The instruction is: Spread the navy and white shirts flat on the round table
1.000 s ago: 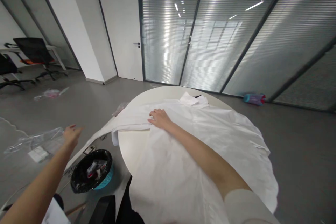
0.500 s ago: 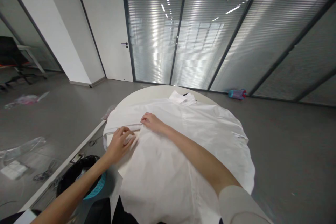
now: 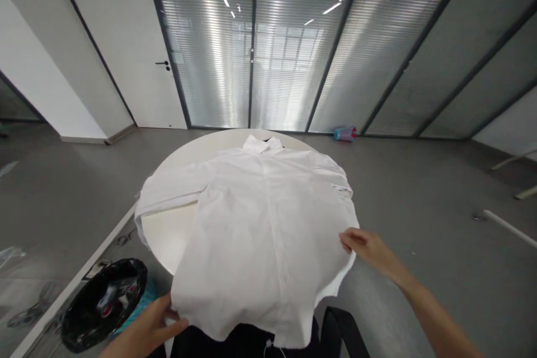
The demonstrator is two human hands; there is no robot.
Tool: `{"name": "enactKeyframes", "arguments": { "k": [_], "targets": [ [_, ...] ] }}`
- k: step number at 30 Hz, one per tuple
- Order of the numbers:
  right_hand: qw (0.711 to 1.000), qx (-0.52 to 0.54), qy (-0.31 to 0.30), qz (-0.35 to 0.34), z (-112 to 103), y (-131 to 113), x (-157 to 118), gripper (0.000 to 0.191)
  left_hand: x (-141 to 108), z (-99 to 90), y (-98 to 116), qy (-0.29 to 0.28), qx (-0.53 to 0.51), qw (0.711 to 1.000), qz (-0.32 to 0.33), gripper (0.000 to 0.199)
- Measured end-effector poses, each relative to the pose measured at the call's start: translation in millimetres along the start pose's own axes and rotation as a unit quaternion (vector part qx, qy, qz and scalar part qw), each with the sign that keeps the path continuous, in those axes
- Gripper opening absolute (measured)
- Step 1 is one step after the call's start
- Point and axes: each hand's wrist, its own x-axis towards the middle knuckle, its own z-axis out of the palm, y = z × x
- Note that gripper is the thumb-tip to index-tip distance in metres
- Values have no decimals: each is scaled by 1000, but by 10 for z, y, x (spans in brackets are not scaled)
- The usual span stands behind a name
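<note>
1. Half a second ago both hands were up by the sleeve's underside; now they have parted, the left hand (image 3: 146, 327) down to a corner of the hem, the right hand (image 3: 364, 243) across to the garment's opposite edge.
2. Take the round white table (image 3: 174, 238) as the clock, with twelve towards the glass partition (image 3: 277, 78). The left hand is then between seven and eight, the right near four.
3. The left thumb and fingers are at the hem corner; I can't tell whether they pinch the cloth.
4. The right fingers are drawn together over the side edge of the fabric; whether any cloth is caught between them I can't make out either.
5. The white collared shirt (image 3: 243, 251) lies spread on the tabletop, collar at twelve, hem hanging over the near rim at six. One long sleeve (image 3: 172, 187) reaches out to nine and droops past the edge.
6. On the floor at eight, near the left hand, stands a blue wastebasket (image 3: 136, 311) with a black liner and litter inside.
7. Between one and two, by the partition, lies a small blue-and-red cylindrical object (image 3: 344, 133).
</note>
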Motion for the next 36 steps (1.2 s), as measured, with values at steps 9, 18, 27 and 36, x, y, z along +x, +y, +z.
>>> {"name": "enactKeyframes", "arguments": {
  "k": [9, 18, 27, 36],
  "targets": [
    [977, 160, 53, 129, 607, 746, -556, 70, -49, 357, 146, 74, -144, 987, -18, 58],
    [956, 141, 231, 116, 380, 881, -878, 46, -192, 170, 67, 32, -92, 993, -62, 47],
    [939, -43, 339, -37, 140, 730, -68, 45, 162, -693, 877, 307, 158, 931, 118, 48],
    [926, -355, 124, 40, 120, -166, 2178, 69, 2552, -445, 2298, 298, 345, 879, 139, 57]
  ]
}}
